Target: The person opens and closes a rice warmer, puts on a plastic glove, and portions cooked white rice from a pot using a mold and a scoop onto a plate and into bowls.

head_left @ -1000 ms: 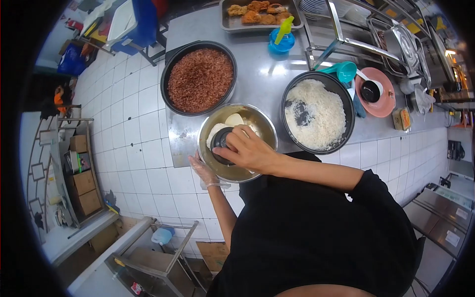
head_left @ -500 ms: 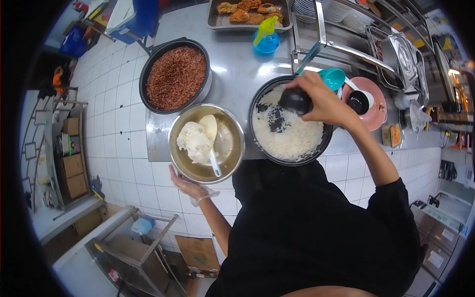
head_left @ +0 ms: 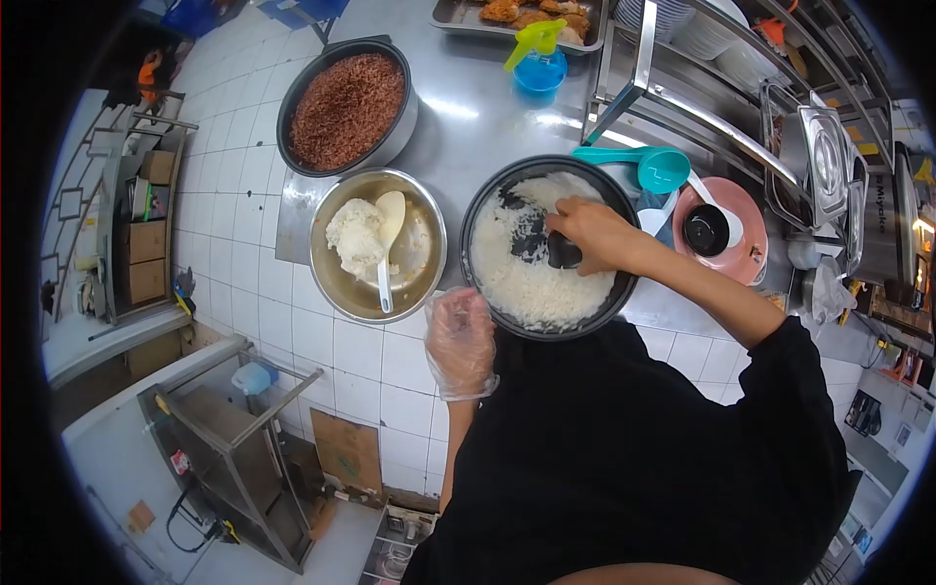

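My right hand (head_left: pixel 597 234) grips a small black cup (head_left: pixel 564 251), which is down in the white rice (head_left: pixel 546 288) inside a round black pot (head_left: pixel 475 219). The pot's dark bottom shows beside the cup. In a clear plastic glove, my left hand (head_left: pixel 461 341) is by the pot's near left rim, its fingers curled; whether it touches the rim is unclear. Left of the pot, a steel bowl (head_left: pixel 419 283) holds a mound of white rice (head_left: pixel 356 237) and a white paddle (head_left: pixel 390 229).
Reddish-brown rice (head_left: pixel 348 109) fills another pot at the back left. A blue bottle (head_left: pixel 539 73) and a tray of fried pieces (head_left: pixel 468 18) are behind. To the right are a teal scoop (head_left: pixel 663 170), a pink plate (head_left: pixel 746 229) and a metal rack (head_left: pixel 717 117).
My right hand went from the steel bowl to the rice pot with the black cup, then lowered it into the rice. My left hand moved from the bowl's side to the pot's near edge.
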Demonstrator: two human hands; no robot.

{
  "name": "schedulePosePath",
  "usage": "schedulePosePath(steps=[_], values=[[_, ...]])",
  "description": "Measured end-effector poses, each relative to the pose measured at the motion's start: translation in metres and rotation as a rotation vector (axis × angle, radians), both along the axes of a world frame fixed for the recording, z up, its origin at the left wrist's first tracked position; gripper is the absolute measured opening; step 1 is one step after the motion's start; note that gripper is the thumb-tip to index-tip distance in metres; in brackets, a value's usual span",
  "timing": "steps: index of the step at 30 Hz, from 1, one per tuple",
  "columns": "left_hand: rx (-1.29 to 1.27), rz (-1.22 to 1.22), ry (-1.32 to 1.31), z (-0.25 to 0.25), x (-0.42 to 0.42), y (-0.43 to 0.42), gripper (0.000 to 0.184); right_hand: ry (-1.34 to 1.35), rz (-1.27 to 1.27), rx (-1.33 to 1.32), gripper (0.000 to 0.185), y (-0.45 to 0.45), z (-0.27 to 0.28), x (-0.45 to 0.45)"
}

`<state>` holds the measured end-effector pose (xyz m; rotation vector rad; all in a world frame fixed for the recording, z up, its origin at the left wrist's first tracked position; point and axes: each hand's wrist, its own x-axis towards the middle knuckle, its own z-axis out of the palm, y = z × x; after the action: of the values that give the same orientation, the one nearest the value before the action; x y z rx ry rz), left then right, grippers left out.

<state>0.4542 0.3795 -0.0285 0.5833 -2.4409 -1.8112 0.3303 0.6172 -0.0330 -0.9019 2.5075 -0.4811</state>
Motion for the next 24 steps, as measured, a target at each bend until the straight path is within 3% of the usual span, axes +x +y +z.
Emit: schedulePosePath(steps=[2, 5, 8, 12, 13, 16, 17, 20, 24], values=[[-0.167, -0.006, 0.028, -0.008, 0.002, -0.003, 0.012, -0.147, -0.059, -0.016, 0.058, 0.003, -0.004, 0.007], [0.098, 0.191, -0.122, 0.001, 0.0, -0.009, 0.014, -0.12, -0.142, -0.052, 0.057, 0.001, 0.001, 0.023], [-0.353, 0.082, 0.084, -0.018, 0.003, -0.036, 0.015, -0.046, -0.161, -0.144, 0.053, -0.009, 0.014, 0.016], [-0.382, 0.433, 0.158, -0.032, 0.006, -0.067, 0.019, -0.064, -0.048, -0.357, 0.048, -0.026, -0.014, 0.018], [-0.347, 0.528, 0.039, -0.057, 0.015, -0.09, 0.032, -0.059, -0.048, -0.331, 0.048, -0.029, -0.015, 0.022], [0.077, 0.815, -0.12, -0.046, 0.005, -0.098, 0.051, -0.149, -0.054, -0.259, 0.052, -0.025, -0.008, 0.017], [0.209, 0.746, -0.141, -0.054, 0.008, -0.112, 0.067, -0.153, -0.065, -0.275, 0.052, -0.024, -0.009, 0.019], [0.406, 0.689, -0.113, -0.075, 0.003, -0.13, 0.071, -0.17, -0.108, -0.309, 0.051, -0.02, -0.013, 0.021], [0.405, 0.668, -0.065, -0.09, -0.008, -0.134, 0.076, -0.219, -0.173, -0.377, 0.049, -0.016, -0.017, 0.023]])
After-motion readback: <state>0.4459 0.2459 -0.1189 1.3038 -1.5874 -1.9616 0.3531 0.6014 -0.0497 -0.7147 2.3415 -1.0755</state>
